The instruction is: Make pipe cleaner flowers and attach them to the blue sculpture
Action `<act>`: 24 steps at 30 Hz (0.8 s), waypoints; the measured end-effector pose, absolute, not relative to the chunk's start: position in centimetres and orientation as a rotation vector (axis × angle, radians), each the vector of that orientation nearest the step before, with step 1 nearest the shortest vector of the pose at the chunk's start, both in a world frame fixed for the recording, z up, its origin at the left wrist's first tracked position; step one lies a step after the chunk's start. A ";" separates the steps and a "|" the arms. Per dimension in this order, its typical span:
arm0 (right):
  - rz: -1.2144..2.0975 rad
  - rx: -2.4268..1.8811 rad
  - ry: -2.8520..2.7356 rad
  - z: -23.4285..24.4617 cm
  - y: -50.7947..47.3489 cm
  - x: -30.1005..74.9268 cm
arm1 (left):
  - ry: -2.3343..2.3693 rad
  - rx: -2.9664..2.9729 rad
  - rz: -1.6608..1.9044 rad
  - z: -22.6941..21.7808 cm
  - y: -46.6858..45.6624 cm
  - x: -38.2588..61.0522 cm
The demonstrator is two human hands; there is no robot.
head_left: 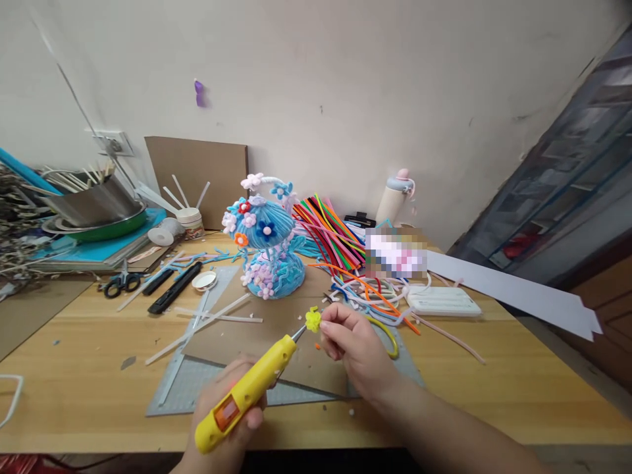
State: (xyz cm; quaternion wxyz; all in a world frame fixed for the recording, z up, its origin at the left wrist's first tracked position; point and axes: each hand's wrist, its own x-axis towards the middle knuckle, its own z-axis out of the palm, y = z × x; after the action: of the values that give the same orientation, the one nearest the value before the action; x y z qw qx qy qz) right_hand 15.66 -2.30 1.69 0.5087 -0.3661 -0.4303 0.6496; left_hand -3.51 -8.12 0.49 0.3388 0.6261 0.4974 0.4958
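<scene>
Left hand (224,415), bottom centre of head view, grip wrapped tight round yellow plastic glue gun (247,390). Gun long axis runs from lower left up to the right. Metal nozzle (299,334) is at the far end, pointing away from the left grip. Small yellow fuzzy pipe-cleaner flower (313,320) sits right at the nozzle tip, touching or just off it, can't tell which. Right hand (358,352) comes in from lower right, grip pinching the flower between thumb and fingertips. Flower is on the left side of that grip, facing the nozzle. Left grip is well back along the gun body.

Both are held above brown cardboard sheet (276,322), which lies on grey cutting mat (192,385) on wooden worktop (74,382). Beyond both grips stands blue pipe-cleaner figure with small flowers (266,253), upright. Right of it, fan of mixed-colour pipe cleaners (330,227). Yellow pipe-cleaner loop (391,337) lies just right of the right grip. Black-handled scissors (121,283) are well off to the left.
</scene>
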 end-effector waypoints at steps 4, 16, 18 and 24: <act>1.584 -0.866 -1.032 1.8 -2.6 15.7 | 1.204 1.740 1.226 0.2 -8.4 -3.7; 1.597 -0.847 -1.037 1.9 -2.7 15.7 | 1.241 1.801 1.130 -0.2 -8.5 -4.1; 1.597 -0.846 -1.041 1.9 -2.7 15.7 | 1.236 1.835 1.147 0.0 -8.4 -4.0; 1.610 -0.844 -1.035 1.8 -2.7 15.7 | 1.252 1.888 1.137 0.5 -8.3 -3.9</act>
State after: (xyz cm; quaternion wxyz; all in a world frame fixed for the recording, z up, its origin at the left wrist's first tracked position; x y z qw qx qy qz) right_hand 15.74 -2.69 1.84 0.5013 -0.3491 -0.4281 0.6660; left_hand -3.86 -8.32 0.48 0.2989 0.7108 0.4714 0.4280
